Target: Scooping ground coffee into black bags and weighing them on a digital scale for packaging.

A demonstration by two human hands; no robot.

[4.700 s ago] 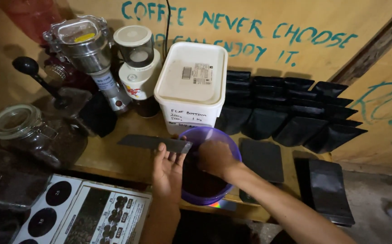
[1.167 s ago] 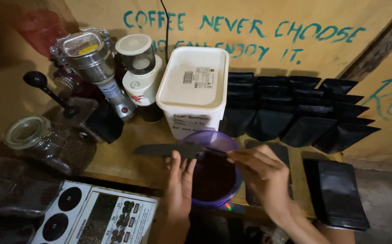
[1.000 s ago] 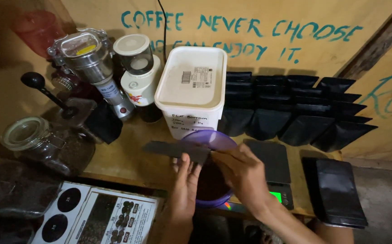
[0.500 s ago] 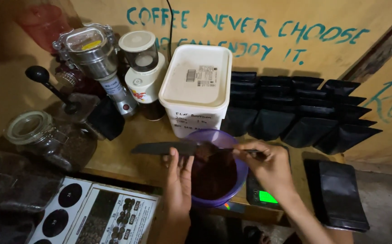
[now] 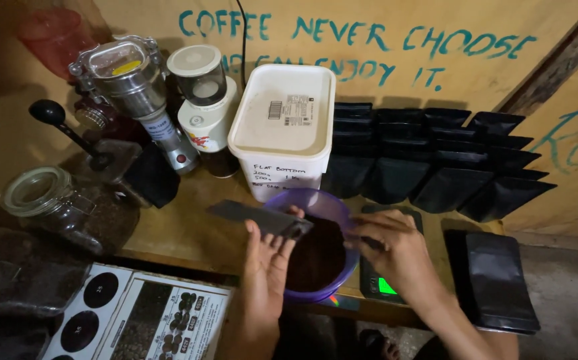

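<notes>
white tub (image 5: pixel 282 127), black pouches (image 5: pixel 436 167), purple bowl (image 5: pixel 322 253)

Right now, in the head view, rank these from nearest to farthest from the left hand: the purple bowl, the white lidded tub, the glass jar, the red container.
From the left hand:
1. Purple bowl, right beside it, to its right.
2. White lidded tub, behind the bowl, middle of the table.
3. Glass jar, far left.
4. Red container, back left corner by the wall.

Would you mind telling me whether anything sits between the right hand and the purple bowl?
Nothing visible does: the right hand already rests at the purple bowl's rim, beside the left hand holding a flat dark pouch.
</notes>
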